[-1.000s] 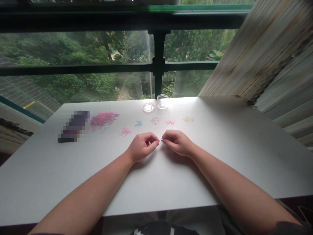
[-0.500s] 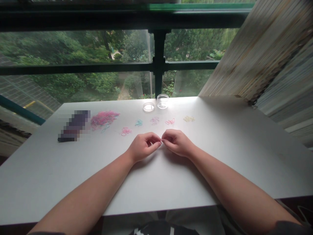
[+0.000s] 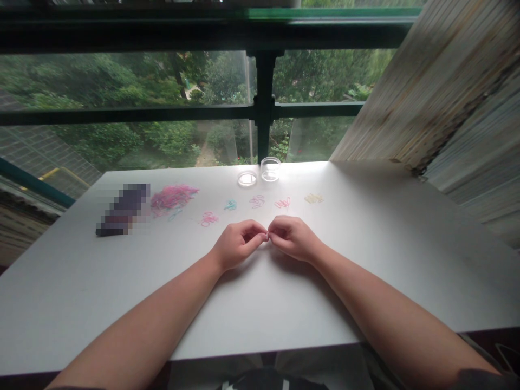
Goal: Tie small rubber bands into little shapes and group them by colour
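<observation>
My left hand (image 3: 240, 245) and my right hand (image 3: 296, 238) meet fingertip to fingertip over the middle of the white table (image 3: 260, 303). Both are closed in a pinch on one small pale rubber band (image 3: 267, 236), which is mostly hidden by the fingers. Just beyond the hands lie little groups of rubber bands: pink ones (image 3: 209, 219), teal ones (image 3: 230, 205), lilac ones (image 3: 257, 201), coral-pink ones (image 3: 283, 203) and yellow ones (image 3: 314, 198). Farther left spreads a bigger mixed heap of rubber bands (image 3: 174, 199), mainly pink.
A clear round tub (image 3: 270, 170) stands at the table's far edge, with a clear round lid (image 3: 247, 179) beside it. A dark pixelated object (image 3: 125, 210) lies at the left. Behind the table are a green-framed window (image 3: 265, 81) and, at right, a curtain (image 3: 390, 86).
The fingertips of both hands have come closer together, and less of the rubber band shows between them. The groups on the table stay as they were.
</observation>
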The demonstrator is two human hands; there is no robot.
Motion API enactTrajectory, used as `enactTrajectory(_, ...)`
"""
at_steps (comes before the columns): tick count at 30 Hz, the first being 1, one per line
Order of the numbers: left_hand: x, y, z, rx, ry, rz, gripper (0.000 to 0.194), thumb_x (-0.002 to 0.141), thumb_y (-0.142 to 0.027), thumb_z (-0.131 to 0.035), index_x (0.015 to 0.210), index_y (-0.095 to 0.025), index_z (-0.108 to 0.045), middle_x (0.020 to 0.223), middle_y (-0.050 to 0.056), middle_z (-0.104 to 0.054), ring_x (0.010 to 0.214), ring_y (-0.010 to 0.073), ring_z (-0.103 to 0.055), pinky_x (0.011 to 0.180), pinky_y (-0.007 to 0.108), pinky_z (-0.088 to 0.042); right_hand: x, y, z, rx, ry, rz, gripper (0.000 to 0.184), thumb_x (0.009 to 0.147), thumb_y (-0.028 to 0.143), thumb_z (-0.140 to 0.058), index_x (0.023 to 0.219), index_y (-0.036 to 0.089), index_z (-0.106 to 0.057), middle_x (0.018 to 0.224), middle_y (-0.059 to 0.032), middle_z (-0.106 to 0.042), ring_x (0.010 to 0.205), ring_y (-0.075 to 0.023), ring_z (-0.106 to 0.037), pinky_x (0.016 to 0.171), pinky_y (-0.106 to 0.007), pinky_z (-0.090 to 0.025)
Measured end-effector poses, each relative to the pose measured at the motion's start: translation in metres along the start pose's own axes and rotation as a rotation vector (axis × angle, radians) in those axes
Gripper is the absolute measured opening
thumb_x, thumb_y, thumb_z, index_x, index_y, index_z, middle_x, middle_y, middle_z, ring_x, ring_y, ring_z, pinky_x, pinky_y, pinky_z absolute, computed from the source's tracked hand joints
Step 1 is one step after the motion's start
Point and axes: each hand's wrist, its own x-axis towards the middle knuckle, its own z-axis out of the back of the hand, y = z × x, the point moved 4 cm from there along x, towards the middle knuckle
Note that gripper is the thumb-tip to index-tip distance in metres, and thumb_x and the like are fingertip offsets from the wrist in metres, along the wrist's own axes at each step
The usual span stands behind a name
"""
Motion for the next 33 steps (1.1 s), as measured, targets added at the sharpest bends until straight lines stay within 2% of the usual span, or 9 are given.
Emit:
enactTrajectory(3, 0.0, -0.001, 0.0, 0.0, 0.008, -0.011, 0.018, 0.085, -0.026, -0.049, 0.088, -0.016, -0.064, 0.083, 0.005, -0.068, 0.075, 0.0137, -0.061, 0.071, 0.025, -0.047, 0.0, 0.0, -0.002, -0.022, 0.008, -0.013, 0.009, 0.071, 0.009, -0.054, 0.066, 0.017, -0.057, 0.061, 0.0019, -0.051, 0.057, -0.0089, -0.045, 0.055, -0.021, -0.035)
enactTrajectory(9, -0.001, -0.003, -0.001, 0.062, 0.009, -0.037, 0.015, 0.083, -0.024, -0.053, 0.09, -0.018, -0.065, 0.082, 0.002, -0.069, 0.072, 0.0131, -0.06, 0.069, 0.025, -0.046, 0.0, -0.001, -0.005, -0.022, -0.012, -0.044, 0.009, 0.069, 0.008, -0.055, 0.066, 0.017, -0.056, 0.06, 0.0022, -0.051, 0.055, -0.0089, -0.044, 0.053, -0.021, -0.035)
enactTrajectory(16, -0.001, -0.004, 0.0, 0.036, 0.006, -0.034, 0.016, 0.083, -0.025, -0.053, 0.088, -0.018, -0.066, 0.082, 0.003, -0.069, 0.072, 0.0139, -0.061, 0.07, 0.025, -0.047, -0.002, -0.01, -0.008, 0.214, 0.039, -0.128, 0.007, 0.073, 0.012, -0.053, 0.076, 0.017, -0.058, 0.061, 0.002, -0.055, 0.053, -0.0085, -0.046, 0.05, -0.02, -0.037)
enactTrajectory(19, 0.0, -0.004, 0.0, 0.008, -0.012, -0.037, 0.017, 0.082, -0.026, -0.054, 0.088, -0.017, -0.066, 0.083, 0.004, -0.069, 0.074, 0.0146, -0.061, 0.07, 0.026, -0.048, -0.002, -0.011, -0.007, 0.232, 0.016, -0.14, 0.006, 0.073, 0.012, -0.054, 0.074, 0.016, -0.058, 0.062, 0.0013, -0.057, 0.054, -0.009, -0.048, 0.05, -0.02, -0.037)
enactTrajectory(33, 0.001, 0.002, 0.0, -0.009, -0.062, 0.008, 0.017, 0.079, -0.031, -0.058, 0.083, -0.016, -0.065, 0.078, 0.005, -0.067, 0.066, 0.0128, -0.058, 0.063, 0.024, -0.047, 0.001, 0.001, 0.001, 0.082, -0.105, 0.013, 0.011, 0.07, 0.008, -0.056, 0.065, 0.018, -0.055, 0.068, 0.0, -0.051, 0.06, -0.0108, -0.049, 0.058, -0.023, -0.039)
